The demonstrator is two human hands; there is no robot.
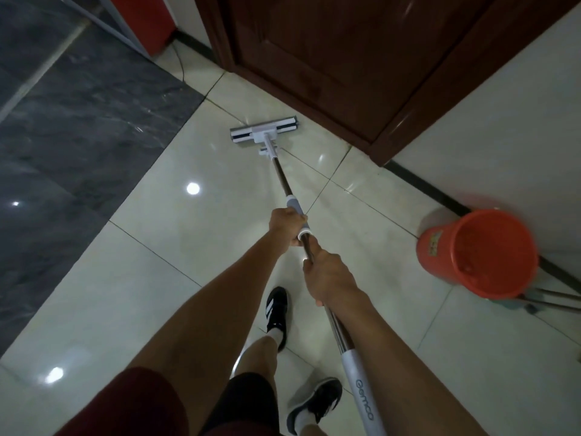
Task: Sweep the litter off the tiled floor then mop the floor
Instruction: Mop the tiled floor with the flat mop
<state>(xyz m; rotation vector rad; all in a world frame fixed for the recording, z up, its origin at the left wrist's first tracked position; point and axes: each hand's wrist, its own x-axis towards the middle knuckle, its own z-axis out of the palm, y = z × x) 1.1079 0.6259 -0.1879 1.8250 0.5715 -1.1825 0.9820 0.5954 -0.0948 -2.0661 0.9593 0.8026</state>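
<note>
Both arms reached forward and down, nearly straight, along the mop point(279, 174) handle. The left hand point(287, 226) was farther out, its grip closed fully round the grey sleeve on the handle, fingers wrapped under and thumb side up. The right hand point(327, 273) sat just behind it, closer to the body, its grip also closed tight round the bare metal part of the handle, knuckles facing up. The handle ran on past the right forearm to a white end section with lettering at the lower edge of the view. The mop head point(264, 132) lay flat on the pale tiled floor point(157, 234), crosswise to the handle, near the foot of a dark wooden door point(330, 58). An orange bucket point(478, 250) stood on the floor to the right, by the wall, well apart from the mop head. A dark marbled floor area point(78, 121) lay to the left. Two black shoes point(277, 313) stood on the tiles below the arms.
</note>
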